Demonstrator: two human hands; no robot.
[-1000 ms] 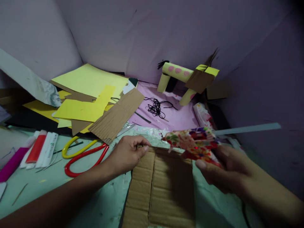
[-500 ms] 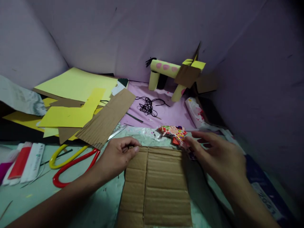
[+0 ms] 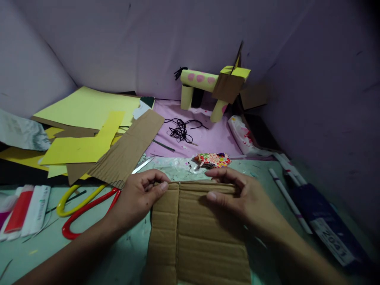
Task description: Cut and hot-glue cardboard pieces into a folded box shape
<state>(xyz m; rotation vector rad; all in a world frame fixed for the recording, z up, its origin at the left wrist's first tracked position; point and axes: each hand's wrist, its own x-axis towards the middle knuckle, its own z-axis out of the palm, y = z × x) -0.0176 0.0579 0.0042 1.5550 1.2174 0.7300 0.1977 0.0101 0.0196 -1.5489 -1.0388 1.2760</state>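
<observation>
A piece of corrugated cardboard (image 3: 208,233) with a lengthwise crease stands before me, its ridges running across. My left hand (image 3: 145,194) pinches its top left corner between thumb and fingers. At the top right, my right hand (image 3: 246,198) has its thumb on the cardboard's front and its fingers behind the upper edge. Just beyond that edge lies a floral-patterned glue gun (image 3: 214,159), its handle hidden behind my right hand and the cardboard. Scissors (image 3: 84,213) with one red and one yellow handle rest beside my left forearm, partly covered by a fringed cardboard strip (image 3: 130,146).
A paper-covered animal model (image 3: 200,79) stands at the back. Tangled black cord (image 3: 181,130) lies before it. Yellow paper sheets (image 3: 89,107) are piled at left, above several marker-like tubes (image 3: 22,209). At right are a white stick (image 3: 289,202) and a dark blue packet (image 3: 323,225).
My right hand has moved left and down from beside the glue gun onto the cardboard's upper right edge. The cardboard's right side has shifted slightly right. My left hand keeps its pinch.
</observation>
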